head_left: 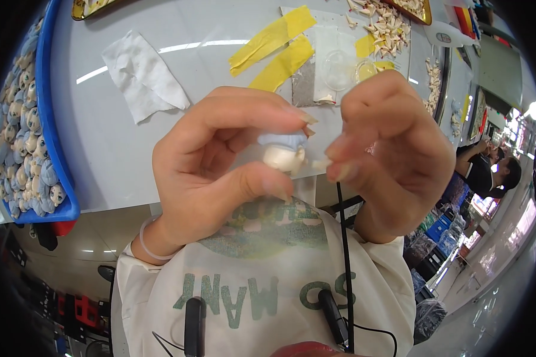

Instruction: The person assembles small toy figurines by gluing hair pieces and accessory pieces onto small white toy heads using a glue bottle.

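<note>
My left hand (199, 157) is closed on a small doll head (281, 156) with pale blue hair and a cream-coloured face, held between thumb and fingers above the table's near edge. Just to its right, my right hand (393, 149) pinches a tiny cream-coloured piece (320, 163) between thumb and forefinger. The piece points toward the head, with a narrow gap between them. Motion blurs the right fingertips, so the piece's exact shape is unclear.
A blue tray (56, 149) full of similar doll heads stands at the left. On the table lie a white cloth (143, 74), yellow tape strips (274, 44), a small round clear dish (338, 70) and many small cream-coloured pieces (384, 30). Another person (488, 169) sits at the far right.
</note>
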